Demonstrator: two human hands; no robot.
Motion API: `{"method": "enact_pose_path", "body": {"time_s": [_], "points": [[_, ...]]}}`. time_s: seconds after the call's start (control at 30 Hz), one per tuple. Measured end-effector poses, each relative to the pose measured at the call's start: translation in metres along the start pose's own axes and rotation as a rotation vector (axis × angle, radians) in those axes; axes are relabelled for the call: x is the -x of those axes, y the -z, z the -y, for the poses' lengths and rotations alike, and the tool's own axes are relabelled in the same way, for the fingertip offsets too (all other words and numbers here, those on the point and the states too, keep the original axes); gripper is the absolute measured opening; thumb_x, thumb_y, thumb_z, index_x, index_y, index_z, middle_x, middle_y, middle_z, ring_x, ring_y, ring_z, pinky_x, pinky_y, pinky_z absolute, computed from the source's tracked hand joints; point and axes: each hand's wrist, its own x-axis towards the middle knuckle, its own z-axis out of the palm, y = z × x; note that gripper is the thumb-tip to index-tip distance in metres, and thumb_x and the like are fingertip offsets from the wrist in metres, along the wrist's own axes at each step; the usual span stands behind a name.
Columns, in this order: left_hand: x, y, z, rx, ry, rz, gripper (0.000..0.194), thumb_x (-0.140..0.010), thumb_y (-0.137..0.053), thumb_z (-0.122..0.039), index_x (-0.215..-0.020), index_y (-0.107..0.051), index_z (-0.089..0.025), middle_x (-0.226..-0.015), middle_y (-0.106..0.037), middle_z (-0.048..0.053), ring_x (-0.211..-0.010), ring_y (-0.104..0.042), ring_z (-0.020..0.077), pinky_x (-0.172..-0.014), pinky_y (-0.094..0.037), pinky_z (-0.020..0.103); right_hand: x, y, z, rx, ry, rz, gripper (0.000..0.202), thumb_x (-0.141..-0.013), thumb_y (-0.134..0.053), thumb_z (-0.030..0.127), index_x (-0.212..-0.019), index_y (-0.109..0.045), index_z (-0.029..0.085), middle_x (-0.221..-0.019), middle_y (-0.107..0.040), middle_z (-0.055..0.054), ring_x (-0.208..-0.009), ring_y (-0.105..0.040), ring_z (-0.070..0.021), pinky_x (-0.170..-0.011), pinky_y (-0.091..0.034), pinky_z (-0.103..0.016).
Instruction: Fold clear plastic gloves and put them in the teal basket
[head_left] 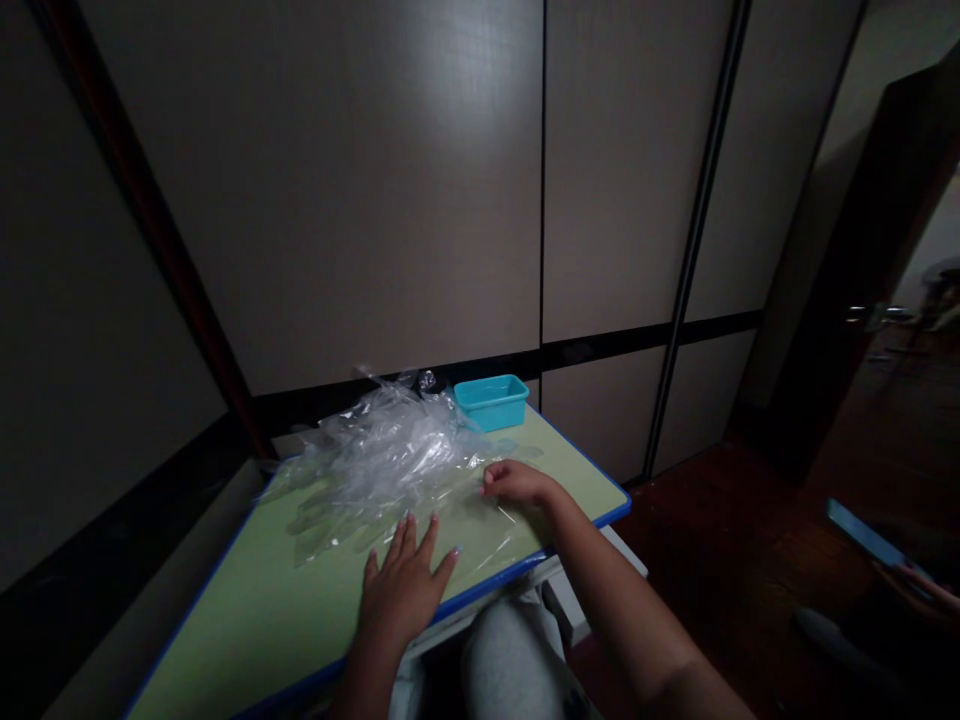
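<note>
A heap of thin, clear, shiny plastic (405,440) lies crumpled over the back of the pale green table (247,610); some outlines look like glove fingers, but I cannot tell the kind for certain. My left hand (405,590) is at the heap's front edge, palm down with fingers spread, holding nothing. To its right, my right hand (517,482) is closed in a pinch on a clear plastic piece (480,520) that stretches across the tabletop in front of it. The pinched edge itself is mostly hidden by the fingers.
A turquoise plastic basket (495,402) stands at the table's back edge, right of the heap. Tall wardrobe panels (390,200) rise behind the table. At the right, another person's hand (919,585) holds a phone (870,535). A dark door (862,260) stands ajar beyond.
</note>
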Motion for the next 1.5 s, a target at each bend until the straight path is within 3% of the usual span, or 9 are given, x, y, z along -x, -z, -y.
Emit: {"method": "enact_pose_path", "body": {"time_s": [0.2, 0.3, 0.43, 0.53, 0.73, 0.97, 1.23, 1.37, 1.5], "points": [[-0.001, -0.003, 0.000, 0.002, -0.005, -0.022, 0.064, -0.086, -0.029, -0.057, -0.143, -0.026, -0.027, -0.152, -0.016, 0.012, -0.139, -0.013, 0.0276, -0.105, -0.014, 0.056, 0.007, 0.000, -0.001, -0.337, 0.052, 0.092, 0.034, -0.080, -0.054, 0.051, -0.077, -0.047, 0.017, -0.075, -0.061, -0.001, -0.057, -0.056, -0.0087, -0.058, -0.046, -0.023], [-0.001, -0.005, 0.001, -0.003, -0.012, -0.032, 0.064, -0.087, -0.028, -0.057, -0.143, -0.026, -0.026, -0.152, -0.017, 0.012, -0.139, -0.013, 0.0276, -0.105, -0.015, 0.057, 0.008, -0.001, -0.005, -0.422, 0.043, 0.158, 0.034, -0.085, -0.049, 0.050, -0.085, -0.049, 0.016, -0.087, -0.063, -0.004, -0.051, -0.055, -0.0067, -0.055, -0.049, -0.023], [-0.001, -0.004, 0.001, -0.012, -0.010, -0.029, 0.064, -0.087, -0.027, -0.058, -0.143, -0.025, -0.027, -0.151, -0.018, 0.012, -0.139, -0.014, 0.0275, -0.104, -0.016, 0.057, 0.010, -0.003, -0.008, -0.447, 0.000, 0.308, 0.036, -0.075, -0.066, 0.041, -0.095, -0.050, 0.016, -0.095, -0.065, -0.007, -0.043, -0.053, -0.0057, -0.042, -0.045, -0.020], [0.000, -0.003, 0.001, -0.019, -0.009, -0.020, 0.064, -0.086, -0.027, -0.058, -0.143, -0.025, -0.028, -0.151, -0.018, 0.012, -0.139, -0.014, 0.0279, -0.104, -0.016, 0.057, 0.011, -0.005, -0.008, -0.443, -0.014, 0.407, 0.043, -0.070, -0.072, 0.038, -0.100, -0.050, 0.016, -0.089, -0.066, -0.005, -0.039, -0.051, -0.0049, -0.037, -0.039, -0.017], [0.000, -0.005, 0.001, -0.023, -0.013, -0.034, 0.064, -0.086, -0.027, -0.058, -0.143, -0.026, -0.028, -0.151, -0.019, 0.012, -0.139, -0.014, 0.0272, -0.105, -0.016, 0.056, 0.017, 0.000, -0.004, -0.436, 0.021, 0.451, 0.046, -0.071, -0.071, 0.036, -0.107, -0.046, 0.019, -0.071, -0.058, 0.006, -0.028, -0.035, -0.0009, -0.030, -0.024, -0.014], [0.001, -0.006, 0.003, -0.019, -0.020, -0.044, 0.064, -0.087, -0.027, -0.058, -0.143, -0.025, -0.027, -0.151, -0.019, 0.013, -0.139, -0.015, 0.0277, -0.104, -0.016, 0.057, 0.029, 0.022, 0.003, -0.312, 0.037, 0.339, 0.048, -0.071, -0.068, 0.039, -0.111, -0.047, 0.021, -0.072, -0.054, 0.007, -0.028, -0.030, -0.0002, -0.030, -0.022, -0.015], [0.001, -0.003, 0.001, 0.002, -0.029, -0.024, 0.064, -0.086, -0.029, -0.058, -0.143, -0.025, -0.029, -0.151, -0.018, 0.012, -0.139, -0.014, 0.0285, -0.105, -0.015, 0.057, 0.027, 0.067, 0.002, 0.052, -0.032, -0.109, 0.022, -0.079, -0.057, 0.038, -0.083, -0.051, 0.017, -0.056, -0.048, 0.006, -0.035, -0.043, -0.0070, -0.038, -0.033, -0.019], [0.002, 0.005, 0.003, 0.010, -0.036, 0.045, 0.063, -0.086, -0.031, -0.056, -0.143, -0.022, -0.030, -0.152, -0.016, 0.010, -0.139, -0.012, 0.0271, -0.105, -0.014, 0.059, 0.017, 0.057, 0.003, 0.277, 0.000, -0.206, 0.014, -0.082, -0.055, 0.029, -0.081, -0.056, 0.015, -0.062, -0.054, 0.001, -0.046, -0.048, -0.0082, -0.047, -0.036, -0.021], [0.005, 0.012, 0.015, 0.012, -0.081, 0.103, 0.063, -0.085, -0.032, -0.059, -0.142, -0.021, -0.035, -0.152, -0.014, 0.006, -0.139, -0.012, 0.0272, -0.104, -0.009, 0.062, 0.000, 0.021, 0.011, 0.445, 0.083, -0.050, 0.012, -0.073, -0.066, 0.022, -0.082, -0.063, 0.015, -0.079, -0.062, -0.001, -0.066, -0.054, -0.0108, -0.060, -0.040, -0.021]]}}
